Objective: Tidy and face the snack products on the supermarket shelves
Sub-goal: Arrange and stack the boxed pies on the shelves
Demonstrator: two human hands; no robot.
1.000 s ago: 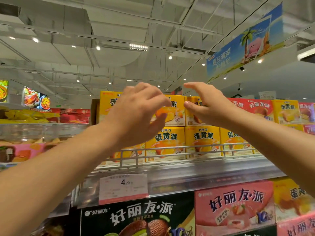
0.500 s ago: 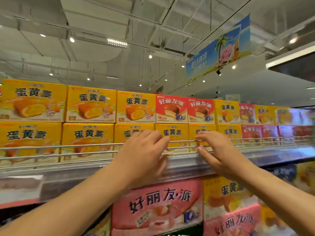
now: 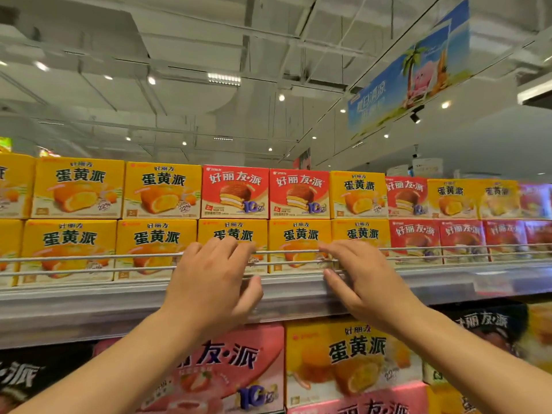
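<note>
Yellow egg-yolk pie boxes (image 3: 156,249) fill two stacked rows on the top shelf, with two red chocolate pie boxes (image 3: 234,192) in the upper row's middle. My left hand (image 3: 215,282) is raised before a lower-row yellow box (image 3: 233,231), fingers spread, covering its lower half. My right hand (image 3: 358,276) is at the wire rail (image 3: 89,256), fingers apart, in front of the yellow box (image 3: 300,243) beside it. Neither hand holds anything.
The shelf's metal front lip (image 3: 89,303) runs across below the rail. Red boxes (image 3: 463,237) continue to the right. On the shelf below stand large pink (image 3: 239,369), yellow (image 3: 352,357) and black boxes (image 3: 24,380). A blue banner (image 3: 409,76) hangs overhead.
The view shifted right along the shelf, away from the price tag. Both hands dropped from the upper row to the rail and lower row, then edged up a little.
</note>
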